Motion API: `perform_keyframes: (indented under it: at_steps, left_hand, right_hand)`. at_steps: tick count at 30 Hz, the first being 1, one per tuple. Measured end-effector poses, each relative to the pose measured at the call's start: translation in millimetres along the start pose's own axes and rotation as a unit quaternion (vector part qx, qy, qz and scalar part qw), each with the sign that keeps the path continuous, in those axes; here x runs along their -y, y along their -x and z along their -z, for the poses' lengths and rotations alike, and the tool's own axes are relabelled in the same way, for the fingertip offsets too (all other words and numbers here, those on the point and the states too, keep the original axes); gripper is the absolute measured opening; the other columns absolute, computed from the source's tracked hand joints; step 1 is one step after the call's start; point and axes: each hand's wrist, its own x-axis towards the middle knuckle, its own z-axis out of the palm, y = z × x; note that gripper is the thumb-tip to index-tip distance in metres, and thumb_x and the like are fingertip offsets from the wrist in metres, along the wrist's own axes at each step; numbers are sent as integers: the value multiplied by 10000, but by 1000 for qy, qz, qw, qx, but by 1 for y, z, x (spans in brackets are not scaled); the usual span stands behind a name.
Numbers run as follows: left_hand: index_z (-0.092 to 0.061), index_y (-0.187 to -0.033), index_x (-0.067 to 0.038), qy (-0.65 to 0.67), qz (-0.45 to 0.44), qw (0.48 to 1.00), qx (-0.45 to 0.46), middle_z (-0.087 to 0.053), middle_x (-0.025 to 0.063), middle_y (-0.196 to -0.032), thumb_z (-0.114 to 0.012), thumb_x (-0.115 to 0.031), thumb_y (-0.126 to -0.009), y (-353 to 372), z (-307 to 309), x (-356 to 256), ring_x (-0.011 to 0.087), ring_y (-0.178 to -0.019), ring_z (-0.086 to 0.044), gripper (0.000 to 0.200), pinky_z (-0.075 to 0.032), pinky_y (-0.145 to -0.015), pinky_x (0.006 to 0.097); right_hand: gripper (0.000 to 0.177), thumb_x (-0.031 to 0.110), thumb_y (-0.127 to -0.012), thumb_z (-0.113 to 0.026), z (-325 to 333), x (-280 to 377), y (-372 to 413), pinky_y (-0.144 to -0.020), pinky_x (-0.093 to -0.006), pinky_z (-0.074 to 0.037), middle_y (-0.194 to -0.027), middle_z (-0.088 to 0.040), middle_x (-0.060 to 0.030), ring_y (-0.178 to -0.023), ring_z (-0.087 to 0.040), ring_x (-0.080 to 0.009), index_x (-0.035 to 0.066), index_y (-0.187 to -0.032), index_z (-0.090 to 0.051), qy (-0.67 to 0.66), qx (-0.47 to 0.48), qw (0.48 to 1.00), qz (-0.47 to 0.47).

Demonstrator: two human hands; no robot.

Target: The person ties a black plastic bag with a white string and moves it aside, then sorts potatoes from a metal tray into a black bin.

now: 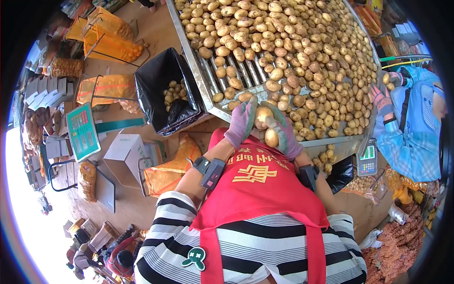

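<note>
We see a brown floor (pixel 158 28) running beneath a white box (pixel 124 154) and a green-faced scale display (pixel 84 132); pale boxes (pixel 45 94) line our left, where bright white light (pixel 28 203) floods in

- We see bright, soft light and faint shadows.
- White glare washes out the lower left.
- Fisheye distortion bends the edges; corners are black.
- Centre sharp, rim softer.

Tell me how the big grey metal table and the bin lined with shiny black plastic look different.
The table is wide and shallow; the bin is narrower and deeper. The table has heaps of round yellow-brown potatoes; the bin has a small pile. Metal bars show on the table, crinkly plastic in the bin. Both hold potatoes.
</note>
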Motion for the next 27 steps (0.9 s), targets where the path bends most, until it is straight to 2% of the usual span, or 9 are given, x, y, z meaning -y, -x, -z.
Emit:
perform_keyframes:
  at_steps: [3, 5, 7, 10, 12, 20, 22, 25, 27]
  left_hand:
    - [-552, -1143, -27, 166, 266, 949, 43, -622, 138, -1012, -599, -371, -896, -13, 17, -30, 268, -885, -642, 426, -498, -759, 363]
    - [-581, -1102, -28, 37, -33, 999, -10, -625, 163, -993, -582, -381, -907, -16, 20, -52, 301, -914, -643, 402, -500, -786, 380]
    - [-581, -1111, -28, -22, -16, 999, 36, -632, 163, -934, -572, -391, -914, -11, 24, -50, 298, -913, -648, 413, -502, -789, 374]
    - [-613, -1076, -16, -61, 53, 995, 53, -620, 140, -753, -552, -421, -932, -10, 21, -35, 209, -828, -642, 434, -502, -762, 344]
    - [-625, -1045, -1, 53, 262, 964, 16, -625, 152, -739, -606, -519, -871, -13, 15, -29, 197, -748, -631, 547, -497, -710, 351]
    - [-647, -982, 23, 199, 322, 925, 45, -637, 42, -792, -526, -385, -959, -21, 9, -38, 113, -735, -583, 426, -486, -669, 290]
    - [-612, -1054, 50, 443, 361, 819, -50, -659, 54, -862, -516, -354, -963, -19, 2, -25, 139, -770, -623, 425, -496, -686, 290]
    - [-592, -1088, 48, 15, 105, 994, 37, -666, 60, -898, -506, -350, -968, -11, 10, -18, 158, -804, -647, 424, -501, -692, 281]
    - [-602, -1074, 28, 160, 179, 970, -39, -661, 55, -901, -497, -363, -974, -4, -9, -18, 150, -804, -635, 417, -497, -694, 278]
  right_hand:
    - [535, 506, -976, -430, 8, -19, -2, -686, -258, -552, -862, -622, -81, -728, -639, -150, 27, -1187, -535, -169, 71, 977, -109]
    - [621, 597, -975, -302, 0, -10, -4, -535, -275, -545, -699, -591, -68, -566, -619, -176, 38, -1088, -546, -216, 47, 951, -215]
    - [620, 597, -976, -293, -3, -11, -2, -501, -284, -539, -723, -600, -85, -546, -618, -187, 39, -1072, -545, -164, 9, 962, -217]
    - [609, 576, -972, -348, 15, -28, -1, -612, -340, -563, -882, -635, -139, -702, -663, -236, 22, -1132, -543, -118, 54, 960, -249]
    - [578, 514, -950, -467, 18, -49, -1, -834, -373, -517, -1058, -622, -167, -933, -640, -274, 20, -1247, -513, 268, -61, 961, -8]
    - [613, 218, -841, -700, 1, -8, -4, -1039, -324, -368, -1295, -518, -117, -1214, -475, -182, -11, -1349, -444, 33, -20, 999, -18]
    - [611, 223, -845, -690, -5, 4, -1, -1030, -320, -378, -1290, -517, -114, -1206, -479, -177, -9, -1352, -441, 13, -8, 1000, -20]
    - [597, 235, -858, -669, -6, 14, 6, -1006, -310, -402, -1275, -521, -108, -1179, -495, -170, -5, -1355, -440, 10, 2, 1000, -24]
    - [586, 242, -868, -657, -6, 15, 6, -990, -305, -415, -1264, -525, -105, -1161, -506, -169, -3, -1354, -441, 32, 3, 999, -23]
